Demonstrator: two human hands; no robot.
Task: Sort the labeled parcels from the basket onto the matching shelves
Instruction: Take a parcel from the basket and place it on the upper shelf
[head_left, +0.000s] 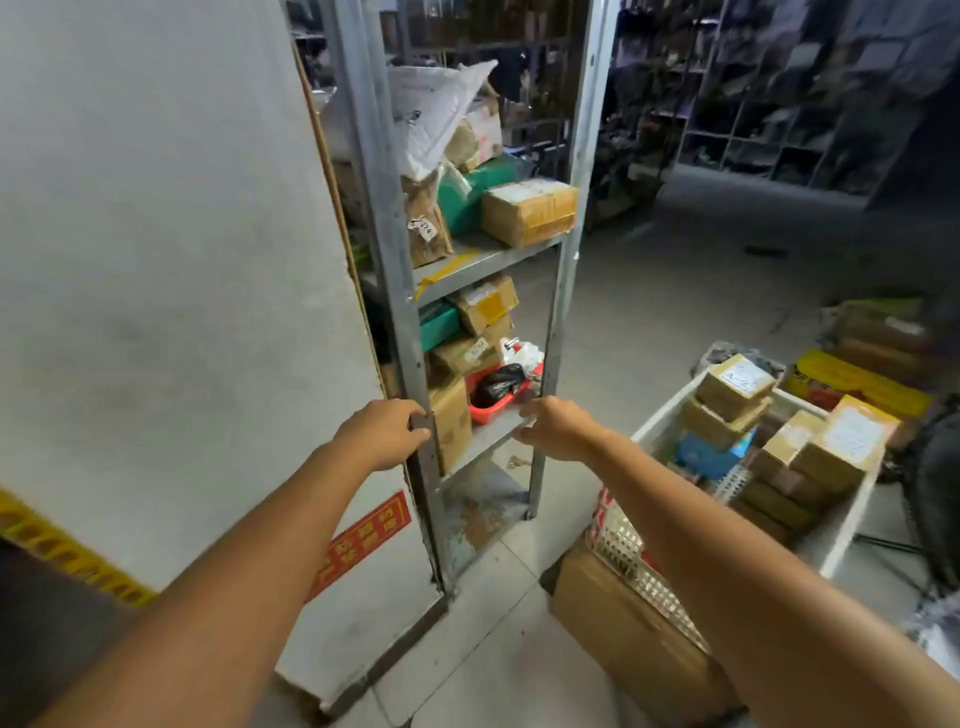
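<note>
The metal rack (395, 270) stands in front of me on the tiled floor (623, 322); its upper shelf (467, 265) carries a brown box (530, 210) at the right, a green parcel (467, 200) beside it and a white mailer (436, 114) piled above; the lower shelf (493, 435) bears a red tray (493, 408) and a tall carton (452, 421) on its left; on the floor at near right lies a big carton (623, 639), with a white basket (665, 410) of parcels farther right.

Dim, murky background, brighter lit foreground, soft blur throughout, wide-angle bending at edges.
</note>
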